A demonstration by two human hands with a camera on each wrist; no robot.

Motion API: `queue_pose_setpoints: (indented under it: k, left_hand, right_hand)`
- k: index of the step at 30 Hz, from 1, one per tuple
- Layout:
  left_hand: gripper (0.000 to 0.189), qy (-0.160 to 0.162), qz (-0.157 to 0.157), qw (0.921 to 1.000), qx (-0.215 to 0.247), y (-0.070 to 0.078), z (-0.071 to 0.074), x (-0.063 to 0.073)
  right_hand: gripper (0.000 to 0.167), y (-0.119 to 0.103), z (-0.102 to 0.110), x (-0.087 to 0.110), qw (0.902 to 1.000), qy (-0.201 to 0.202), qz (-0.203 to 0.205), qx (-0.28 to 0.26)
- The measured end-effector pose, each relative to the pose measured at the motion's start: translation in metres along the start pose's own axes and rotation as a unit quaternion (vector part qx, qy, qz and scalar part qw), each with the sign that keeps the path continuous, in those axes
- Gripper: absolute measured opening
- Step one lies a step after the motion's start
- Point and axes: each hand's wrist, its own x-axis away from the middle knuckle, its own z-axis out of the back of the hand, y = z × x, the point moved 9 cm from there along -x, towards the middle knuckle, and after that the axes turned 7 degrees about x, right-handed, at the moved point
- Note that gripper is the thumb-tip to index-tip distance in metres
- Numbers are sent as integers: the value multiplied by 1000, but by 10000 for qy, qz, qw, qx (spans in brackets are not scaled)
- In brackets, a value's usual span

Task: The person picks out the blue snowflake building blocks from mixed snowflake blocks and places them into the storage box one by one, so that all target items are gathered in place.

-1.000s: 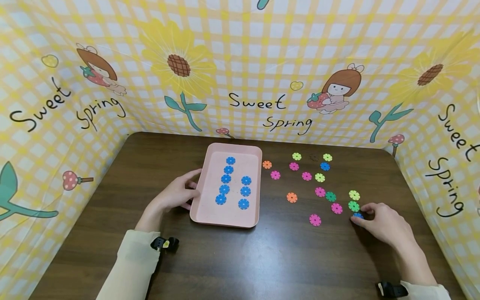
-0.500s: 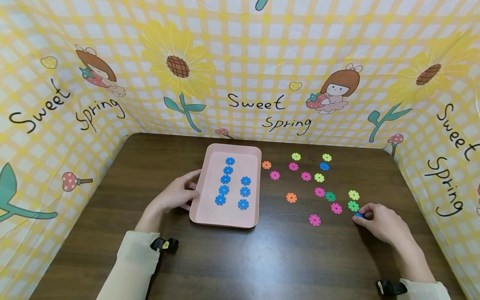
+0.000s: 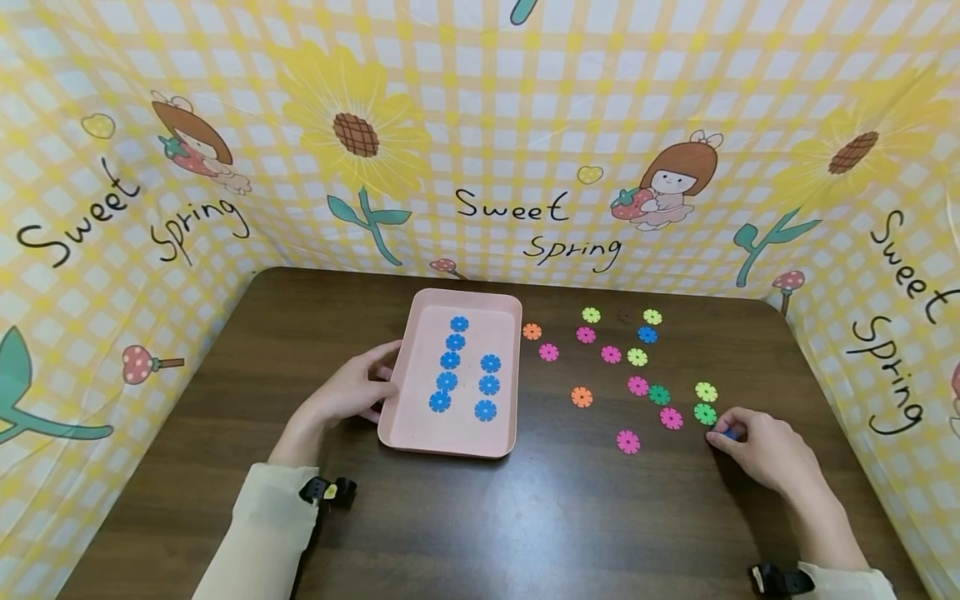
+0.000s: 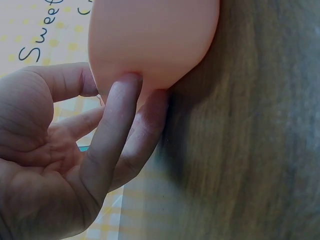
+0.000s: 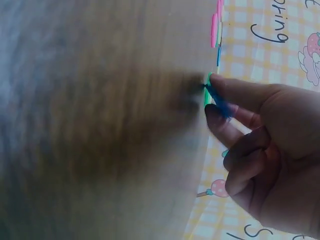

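My right hand (image 3: 765, 446) pinches a blue snowflake disc (image 5: 220, 102) between thumb and fingertip, at the right of the group of discs. The right wrist view shows the disc tilted on edge, its lower end close to the table. Just beyond the fingertips lies a green snowflake disc (image 3: 705, 414), with a yellow-green one (image 3: 706, 391) behind it. My left hand (image 3: 354, 383) holds the left side of a pink tray (image 3: 450, 442), fingertips (image 4: 127, 82) against its outer wall. Several blue snowflake discs (image 3: 450, 360) lie flat in the tray in two columns.
Right of the tray, several loose discs lie scattered on the dark wooden table (image 3: 555, 517): pink (image 3: 628, 442), orange (image 3: 581, 397), dark green (image 3: 659, 394) and a blue one (image 3: 647, 334) near the back. A yellow checked cloth (image 3: 510, 125) walls the table's back and sides.
The blue disc at my right hand has gone from lying mostly flat to tilted up between the fingers, shifting slightly right from the green one. My left hand and the tray stay put.
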Motion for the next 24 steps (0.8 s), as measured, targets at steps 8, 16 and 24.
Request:
queue_pose_setpoints:
  k: [8,16,24]
  left_hand:
    - [81,3,-19,10000,45,3,-1,3]
    - [80,44,1,10000,4,0,0,2]
    - [79,43,13,10000,-41,0,1,0]
  right_hand:
    - [20,-30,15,3,9960,321,665,-497]
    - [20,-74,36,-4,9888,761,984,-819]
    - [23,-128,28,-27,9791,672,1584,-1087]
